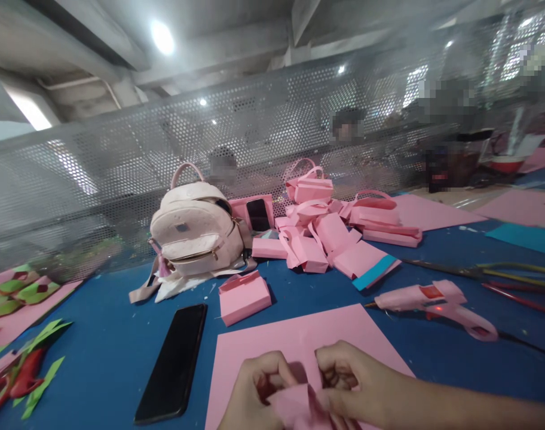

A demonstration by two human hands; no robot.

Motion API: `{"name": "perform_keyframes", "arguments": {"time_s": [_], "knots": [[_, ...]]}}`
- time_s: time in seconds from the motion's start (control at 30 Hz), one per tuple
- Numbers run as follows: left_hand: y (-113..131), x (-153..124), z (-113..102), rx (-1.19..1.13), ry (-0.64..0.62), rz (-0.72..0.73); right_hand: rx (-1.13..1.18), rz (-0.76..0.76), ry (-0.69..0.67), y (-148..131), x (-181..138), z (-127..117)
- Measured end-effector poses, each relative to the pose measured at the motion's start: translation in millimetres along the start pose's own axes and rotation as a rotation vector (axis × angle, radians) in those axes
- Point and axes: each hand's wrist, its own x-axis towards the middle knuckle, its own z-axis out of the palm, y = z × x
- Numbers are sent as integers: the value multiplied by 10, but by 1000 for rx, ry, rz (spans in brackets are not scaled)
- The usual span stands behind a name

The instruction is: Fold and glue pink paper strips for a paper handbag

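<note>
At the bottom of the head view my left hand [253,391] and my right hand [348,382] are both closed on a small folded piece of pink paper [294,406], fingers curled and pinching it from either side. They hover over a flat pink paper sheet [299,337] lying on the blue table [111,346]. A finished small pink paper box [244,297] sits just beyond the sheet.
A black phone [174,361] lies left of the sheet. A pink glue gun [434,301] rests to the right, with scissors and cables [501,278] behind. A pale backpack [194,230] and a heap of pink paper bags [335,233] stand before a perforated metal screen [120,167]. Green and red paper scraps [21,364] lie far left.
</note>
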Motion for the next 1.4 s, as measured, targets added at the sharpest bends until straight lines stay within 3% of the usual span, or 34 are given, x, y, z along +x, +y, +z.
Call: {"name": "perform_keyframes", "arguments": {"time_s": [0.13,0.33,0.47,0.6,0.73,0.87,1.07,1.23,1.4], "knots": [[108,-27,32,-45,-21,-56,-56,45,26,8,-7,-19],[238,-10,83,127,89,-52,-82,102,33,-76,-32,16],[190,9,65,121,36,11,-80,97,43,-71,-42,35],[126,-13,44,87,24,-44,-50,39,54,-12,-27,14],[129,-46,30,32,-7,-7,-22,31,54,-11,-22,3],[137,-22,23,94,21,13,-27,59,86,-46,-24,4],[56,-4,-10,98,44,-65,-84,59,44,-84,-31,15],[-23,-69,-63,118,115,16,-101,79,56,-104,-41,25],[10,-51,-38,105,57,18,-78,81,65,-41,-24,-7]]}}
